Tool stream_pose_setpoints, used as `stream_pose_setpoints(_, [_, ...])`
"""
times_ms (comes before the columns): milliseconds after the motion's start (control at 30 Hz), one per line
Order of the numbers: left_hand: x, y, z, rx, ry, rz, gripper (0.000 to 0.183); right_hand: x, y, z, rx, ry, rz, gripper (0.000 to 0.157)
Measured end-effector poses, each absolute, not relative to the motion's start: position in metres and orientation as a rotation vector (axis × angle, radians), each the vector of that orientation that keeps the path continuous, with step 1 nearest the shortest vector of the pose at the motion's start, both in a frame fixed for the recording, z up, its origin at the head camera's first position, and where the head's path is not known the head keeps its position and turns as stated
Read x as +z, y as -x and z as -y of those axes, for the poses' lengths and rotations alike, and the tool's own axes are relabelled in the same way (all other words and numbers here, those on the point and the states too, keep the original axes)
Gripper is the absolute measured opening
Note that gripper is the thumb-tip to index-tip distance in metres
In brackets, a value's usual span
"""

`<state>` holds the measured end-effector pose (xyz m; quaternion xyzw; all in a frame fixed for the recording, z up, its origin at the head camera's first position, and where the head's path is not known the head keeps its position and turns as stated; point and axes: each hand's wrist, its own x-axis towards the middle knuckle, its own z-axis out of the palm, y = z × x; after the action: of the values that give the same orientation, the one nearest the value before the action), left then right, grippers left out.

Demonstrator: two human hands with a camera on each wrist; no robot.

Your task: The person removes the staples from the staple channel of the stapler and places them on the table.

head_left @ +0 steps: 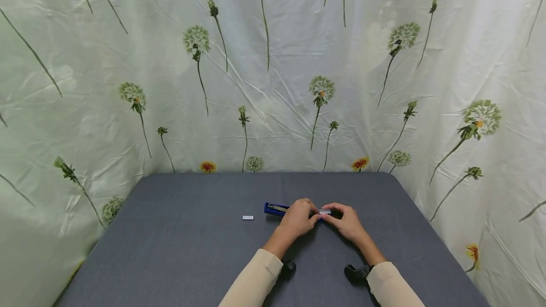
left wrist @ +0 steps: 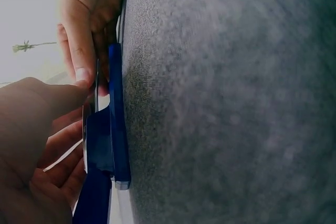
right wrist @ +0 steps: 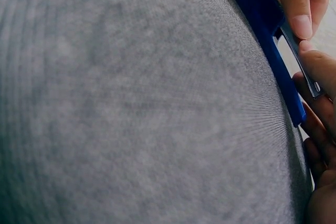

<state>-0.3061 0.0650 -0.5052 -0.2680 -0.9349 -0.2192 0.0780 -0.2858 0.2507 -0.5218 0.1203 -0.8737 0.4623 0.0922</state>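
A blue stapler (head_left: pixel 273 209) lies on the table with its top swung back to the left, its metal rail (right wrist: pixel 314 85) bare over the blue base (left wrist: pixel 120 129). My left hand (head_left: pixel 300 218) bends over the middle of the stapler and grips it, thumb and fingertips at the rail. From the right, my right hand (head_left: pixel 347 224) pinches the rail's end between thumb and fingers. Both hands' fingertips meet there, beside a pale strip (head_left: pixel 325 212) on the rail. The fingers partly hide the rail.
Left of the stapler lies a short pale strip (head_left: pixel 248 218), like a row of staples. The grey cloth-covered table (head_left: pixel 179 250) ends at a curtain (head_left: pixel 281 84) with dandelion prints. Black wrist devices (head_left: pixel 357 274) sit below both hands.
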Motion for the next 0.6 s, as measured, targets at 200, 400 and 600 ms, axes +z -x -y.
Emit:
stream_pose_setpoints(200, [-0.506,0.306,-0.067,-0.695,0.798,2.793,0.022,-0.519,0.284,-0.25,1.369,-0.367,2.598,0.025])
stream_pose_setpoints(400, [-0.509,0.307,-0.069,-0.752,0.801,2.758,0.018,-0.537,0.296,-0.258,1.386,-0.312,2.627,0.025])
stream_pose_setpoints(600, [-0.509,0.306,-0.069,-0.818,0.804,2.701,0.013,-0.536,0.296,-0.258,1.407,-0.27,2.641,0.025])
